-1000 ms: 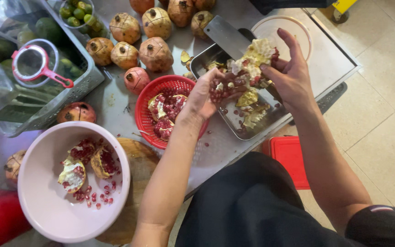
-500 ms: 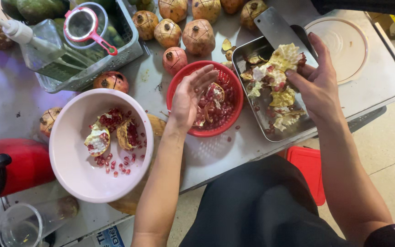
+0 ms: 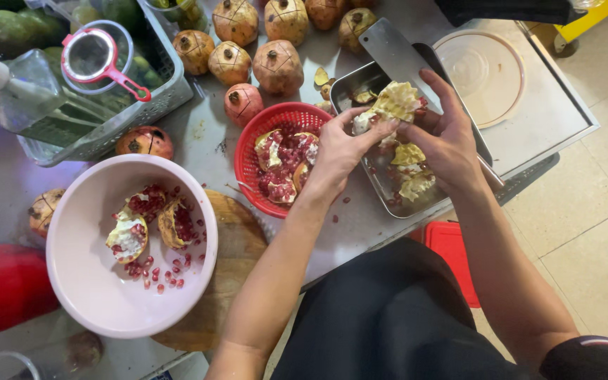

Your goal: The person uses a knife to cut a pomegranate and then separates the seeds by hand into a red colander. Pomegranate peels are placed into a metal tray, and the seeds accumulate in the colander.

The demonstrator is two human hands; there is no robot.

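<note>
Steel worktop crowded with fruit — above the rectangular metal tray (image 3: pixel 388 204), the left hand (image 3: pixel 336 158) and right hand (image 3: pixel 445 141) together pinch a pale, torn pomegranate piece (image 3: pixel 392 104), fingers closed on it. Just beside sits the round red plastic basket (image 3: pixel 248 169) of seeded chunks.

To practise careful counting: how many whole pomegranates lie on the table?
10 pomegranates: seven grouped at the top, one by the red basket, one by the grey crate, one half behind the pink bowl. Others may be hidden.
</note>
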